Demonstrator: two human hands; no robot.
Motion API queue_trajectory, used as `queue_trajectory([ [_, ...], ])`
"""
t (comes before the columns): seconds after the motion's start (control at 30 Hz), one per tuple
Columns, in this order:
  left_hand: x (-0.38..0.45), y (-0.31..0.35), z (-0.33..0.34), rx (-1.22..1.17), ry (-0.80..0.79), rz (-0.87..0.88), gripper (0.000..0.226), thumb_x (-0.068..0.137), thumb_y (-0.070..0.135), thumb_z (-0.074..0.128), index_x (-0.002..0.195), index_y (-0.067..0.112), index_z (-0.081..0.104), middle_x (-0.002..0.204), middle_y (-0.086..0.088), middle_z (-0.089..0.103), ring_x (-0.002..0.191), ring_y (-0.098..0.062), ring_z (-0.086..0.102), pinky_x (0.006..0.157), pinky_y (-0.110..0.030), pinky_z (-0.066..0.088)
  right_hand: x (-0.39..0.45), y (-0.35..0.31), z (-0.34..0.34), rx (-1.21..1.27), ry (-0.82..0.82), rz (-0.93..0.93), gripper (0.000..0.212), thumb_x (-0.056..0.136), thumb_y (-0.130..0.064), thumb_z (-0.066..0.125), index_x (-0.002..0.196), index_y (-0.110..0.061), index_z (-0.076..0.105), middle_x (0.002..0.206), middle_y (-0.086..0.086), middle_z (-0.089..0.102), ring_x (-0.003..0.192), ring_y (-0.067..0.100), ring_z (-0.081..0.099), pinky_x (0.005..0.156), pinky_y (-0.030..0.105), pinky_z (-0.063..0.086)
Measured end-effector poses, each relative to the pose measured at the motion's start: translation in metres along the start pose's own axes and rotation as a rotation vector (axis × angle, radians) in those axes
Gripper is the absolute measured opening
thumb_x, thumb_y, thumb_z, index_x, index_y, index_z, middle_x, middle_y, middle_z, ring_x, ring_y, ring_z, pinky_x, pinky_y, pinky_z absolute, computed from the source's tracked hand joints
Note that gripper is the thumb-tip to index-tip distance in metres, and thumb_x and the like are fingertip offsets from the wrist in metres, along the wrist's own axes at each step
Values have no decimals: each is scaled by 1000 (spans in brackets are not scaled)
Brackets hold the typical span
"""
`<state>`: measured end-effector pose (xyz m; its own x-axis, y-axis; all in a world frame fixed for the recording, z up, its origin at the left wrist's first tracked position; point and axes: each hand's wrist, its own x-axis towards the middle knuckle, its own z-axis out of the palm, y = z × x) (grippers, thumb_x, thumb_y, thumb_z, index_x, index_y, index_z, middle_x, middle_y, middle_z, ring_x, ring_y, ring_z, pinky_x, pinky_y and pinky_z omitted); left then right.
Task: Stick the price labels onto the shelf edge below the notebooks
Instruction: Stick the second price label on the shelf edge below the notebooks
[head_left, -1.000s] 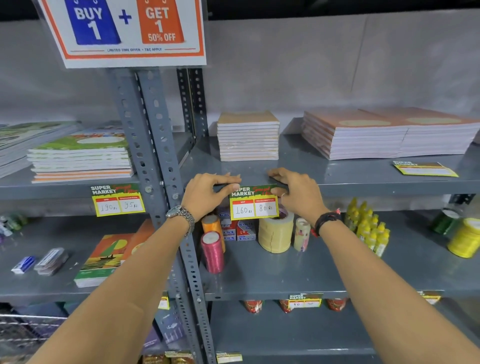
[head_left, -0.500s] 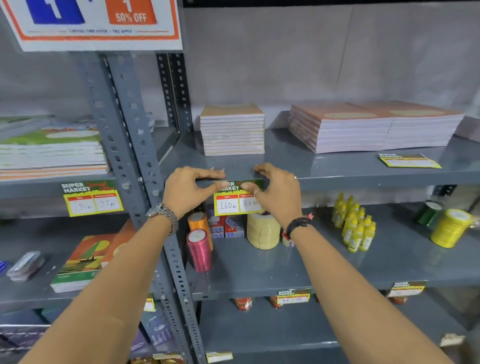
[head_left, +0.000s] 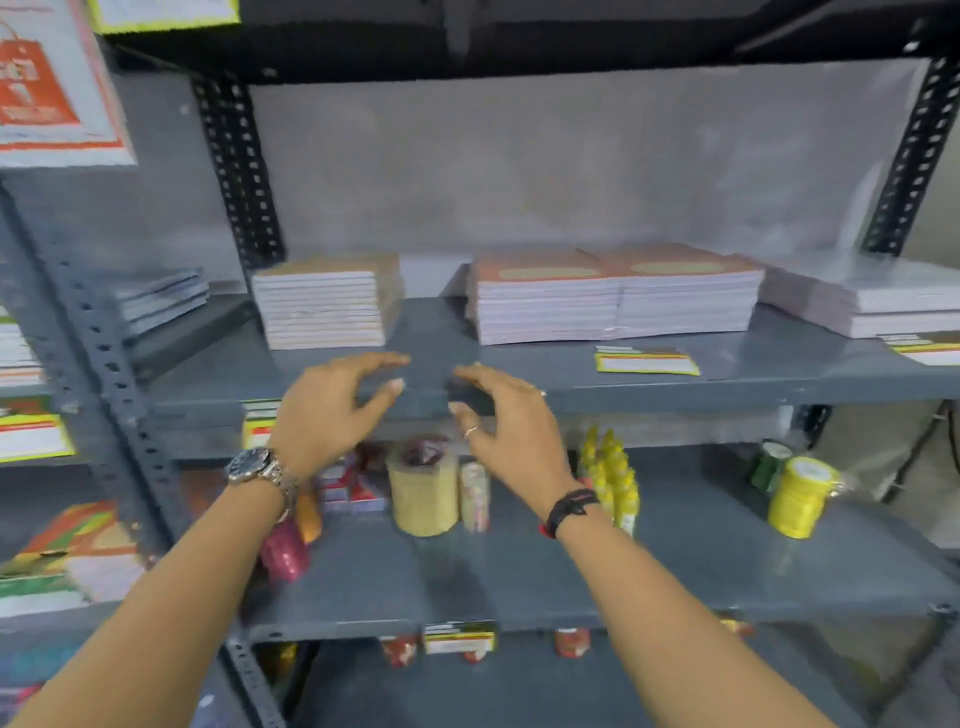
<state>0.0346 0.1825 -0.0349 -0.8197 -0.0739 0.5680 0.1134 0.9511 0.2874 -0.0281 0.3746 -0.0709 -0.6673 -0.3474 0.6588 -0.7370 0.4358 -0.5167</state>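
Stacks of notebooks, one tan (head_left: 327, 301) and one red-covered (head_left: 613, 296), lie on the grey shelf, whose front edge (head_left: 675, 401) runs across the view. A yellow price label (head_left: 258, 423) hangs on that edge, half hidden behind my left hand (head_left: 332, 410). My left hand is open, fingers curled apart, holding nothing. My right hand (head_left: 511, 428) is open too, just in front of the bare edge. A loose price label (head_left: 647, 361) lies flat on the shelf under the red stack. Another loose label (head_left: 930, 349) lies at the far right.
A perforated steel upright (head_left: 104, 374) stands to the left. Tape rolls (head_left: 423, 491), yellow glue bottles (head_left: 613, 478) and yellow ribbon spools (head_left: 797, 496) fill the shelf below. A third notebook stack (head_left: 872, 296) sits far right. The view is blurred.
Both hands have let go of the stuck label and opened. The view has swung right, so the label now sits left of my left hand.
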Motion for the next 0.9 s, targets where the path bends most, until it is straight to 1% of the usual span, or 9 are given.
queue_trajectory([
  [0.1, 32, 83, 51, -239, -35, -40, 33, 87, 45, 54, 115, 30, 63, 117, 3, 68, 110, -17, 60, 91, -29, 43, 1, 68, -84, -91, 118, 65, 29, 85, -24, 59, 113, -19, 62, 111, 6, 70, 106, 26, 60, 90, 34, 44],
  [0.2, 69, 149, 107, -413, -83, -157, 30, 89, 41, 54, 112, 25, 66, 121, 2, 66, 109, -11, 57, 92, -23, 40, 11, 127, -157, -3, 206, 186, 19, 82, -10, 59, 100, -12, 64, 93, 10, 74, 89, 25, 66, 81, 25, 49],
  [0.3, 97, 168, 137, -298, -61, -304, 42, 79, 61, 41, 102, 37, 66, 121, -2, 66, 109, -22, 62, 95, -38, 47, 31, 156, -192, 45, 175, 289, 19, 83, -5, 57, 99, -6, 66, 82, 13, 69, 81, 27, 65, 68, 7, 44],
  [0.4, 117, 167, 147, -217, -179, -406, 53, 74, 64, 35, 108, 37, 65, 124, -2, 65, 115, -29, 58, 100, -46, 43, 53, 176, -193, -27, -85, 393, 30, 85, -21, 63, 109, -4, 65, 102, 16, 70, 100, 29, 63, 88, 26, 47],
  [0.5, 126, 172, 150, -237, -237, -448, 50, 69, 67, 37, 97, 38, 67, 115, 0, 70, 112, -25, 60, 102, -43, 42, 70, 184, -184, -48, -258, 422, 40, 82, -35, 67, 103, -1, 67, 107, 16, 70, 100, 29, 62, 80, 28, 45],
  [0.6, 125, 172, 151, -243, -199, -432, 32, 71, 66, 45, 81, 41, 63, 102, 6, 72, 103, -20, 63, 97, -40, 46, 75, 187, -177, -14, -268, 413, 36, 79, -34, 71, 97, -4, 70, 101, 14, 71, 95, 27, 64, 83, 34, 50],
  [0.7, 126, 168, 155, -376, -105, -444, 17, 82, 49, 60, 84, 33, 64, 88, 7, 67, 96, -17, 64, 86, -28, 46, 75, 189, -171, 12, -220, 416, 26, 76, -30, 75, 90, -9, 71, 90, 8, 70, 85, 21, 63, 74, 28, 48],
  [0.8, 127, 172, 152, -470, -22, -443, 20, 83, 37, 65, 84, 17, 68, 85, 1, 66, 86, -16, 61, 80, -24, 43, 77, 189, -173, 56, -171, 430, 20, 75, -26, 77, 85, -10, 71, 82, 2, 66, 79, 15, 58, 68, 22, 42],
  [0.9, 116, 176, 140, -561, -19, -378, 21, 83, 36, 66, 80, 15, 68, 85, -2, 69, 76, -11, 60, 77, -26, 45, 70, 182, -182, 243, -119, 439, 14, 72, -24, 79, 78, -14, 71, 83, 4, 72, 80, 16, 65, 69, 21, 49],
])
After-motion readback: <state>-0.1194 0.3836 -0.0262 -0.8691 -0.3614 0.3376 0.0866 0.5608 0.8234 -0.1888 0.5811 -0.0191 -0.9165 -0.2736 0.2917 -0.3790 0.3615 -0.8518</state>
